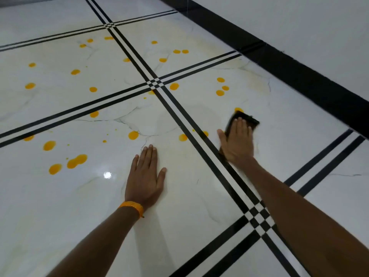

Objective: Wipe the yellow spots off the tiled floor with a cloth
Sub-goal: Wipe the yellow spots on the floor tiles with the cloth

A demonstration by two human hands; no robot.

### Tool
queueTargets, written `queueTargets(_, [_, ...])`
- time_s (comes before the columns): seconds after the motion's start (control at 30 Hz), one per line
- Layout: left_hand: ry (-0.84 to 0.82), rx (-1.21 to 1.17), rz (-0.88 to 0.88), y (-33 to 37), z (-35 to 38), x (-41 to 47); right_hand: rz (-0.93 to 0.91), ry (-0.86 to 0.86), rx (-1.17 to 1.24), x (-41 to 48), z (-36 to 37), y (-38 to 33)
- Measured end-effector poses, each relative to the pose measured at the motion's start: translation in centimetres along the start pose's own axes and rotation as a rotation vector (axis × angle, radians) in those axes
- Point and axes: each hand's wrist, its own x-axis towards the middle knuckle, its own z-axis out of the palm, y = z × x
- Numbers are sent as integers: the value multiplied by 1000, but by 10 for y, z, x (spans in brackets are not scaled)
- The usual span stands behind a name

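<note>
Under right hand (237, 142): dark cloth (244, 117).

Most of the dark cloth (242, 119) was covered by the right hand (236, 141), so only its far edge and a strip beside the thumb could be seen, both smeared by motion blur. The right hand's outline was blurred as well. One yellow spot (238, 109) was half hidden behind the cloth's far edge, and another (205, 133) was dimmed by the blur near the thumb. Both forearms were cut off by the lower edge of the picture. The palm of the left hand (146, 173) was hidden, lying face down on the tiled floor (60, 206). The weave of the orange wristband (132, 206) was too small to be told.
</note>
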Motion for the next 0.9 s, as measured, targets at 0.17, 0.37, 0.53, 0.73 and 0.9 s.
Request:
queueTargets(0.17, [-23,17,-2,0,-4,-1,-692,-130,-76,-56,7,-37])
queueTargets(0.37, [-41,12,-21,4,-7,-1,-413,-73,-72,25,-4,5])
queueTargets(0.53, [-76,33,-18,4,-13,-1,-774,-118,-88,-35,18,-95])
queueTargets(0.73, [-75,21,-34,5,-13,-2,-676,-56,-52,-6,0,2])
queueTargets(0.9, [-50,22,-8,3,-9,0,-468,24,-24,0,18,-83])
